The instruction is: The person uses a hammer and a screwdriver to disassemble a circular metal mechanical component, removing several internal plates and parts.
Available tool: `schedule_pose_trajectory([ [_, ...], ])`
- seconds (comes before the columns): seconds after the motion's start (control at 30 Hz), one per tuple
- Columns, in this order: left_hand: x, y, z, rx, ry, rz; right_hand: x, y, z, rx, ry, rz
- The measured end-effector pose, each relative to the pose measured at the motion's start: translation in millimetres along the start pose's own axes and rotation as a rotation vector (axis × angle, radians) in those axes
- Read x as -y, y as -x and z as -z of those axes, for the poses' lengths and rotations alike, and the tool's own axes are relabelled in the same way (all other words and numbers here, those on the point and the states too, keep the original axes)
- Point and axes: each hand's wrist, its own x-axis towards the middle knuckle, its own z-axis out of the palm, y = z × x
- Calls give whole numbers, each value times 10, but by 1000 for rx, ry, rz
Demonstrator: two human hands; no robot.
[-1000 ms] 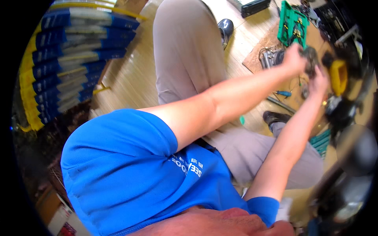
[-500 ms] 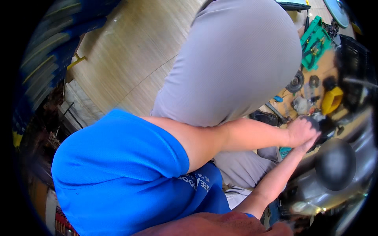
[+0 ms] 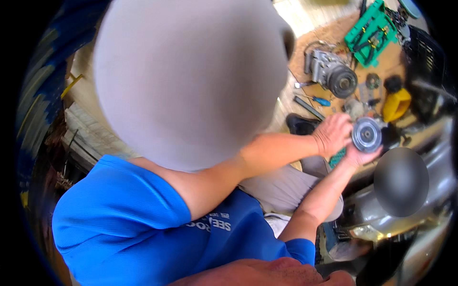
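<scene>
My right hand grips a round, silver-faced part from below, its disc facing up. Just left of it is my left hand, fingers apart and curved; whether they touch the disc's edge I cannot tell. Above on a cardboard sheet lies a metal compressor with a black pulley. Between it and my hands are a blue-handled screwdriver and a long metal bar. A yellow bottle stands right of the held part.
An open green tool case lies at the top right, beside a black crate. A large shiny metal body fills the lower right. My raised knee covers the upper middle. Blue and yellow racks line the left edge.
Since half a second ago both hands have moved up, the left also leftward, off the top of the held part, whose silver face now shows. My knee has shifted left, uncovering the compressor.
</scene>
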Motion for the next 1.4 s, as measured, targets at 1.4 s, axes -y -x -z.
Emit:
schedule_pose_trajectory([
  [1.4,124,-80,-108,82,75,65,-159,-134,56,224,-106,-134],
])
